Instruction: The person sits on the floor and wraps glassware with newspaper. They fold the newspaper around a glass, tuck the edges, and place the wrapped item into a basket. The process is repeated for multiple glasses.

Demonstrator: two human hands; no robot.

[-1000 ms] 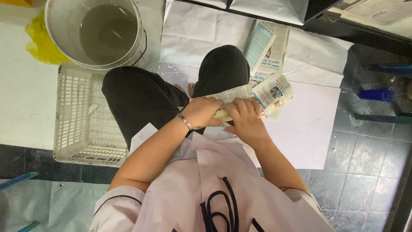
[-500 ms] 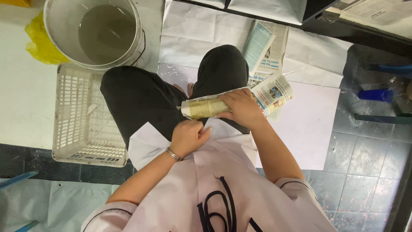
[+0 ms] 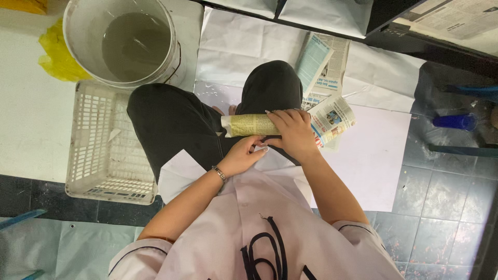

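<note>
I see a yellowed printed newspaper roll (image 3: 249,125), black trousers (image 3: 171,124), a white basket (image 3: 104,145) (lattice-patterned), and a white bucket (image 3: 122,44).

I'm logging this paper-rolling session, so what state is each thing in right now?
newspaper roll: rolled tight, lying across the lap
right hand: gripping the roll
left hand: empty, just under the roll
bucket: upright, holds murky water
white basket: upright, apparently empty
folded newspapers: lying flat on the floor
</note>
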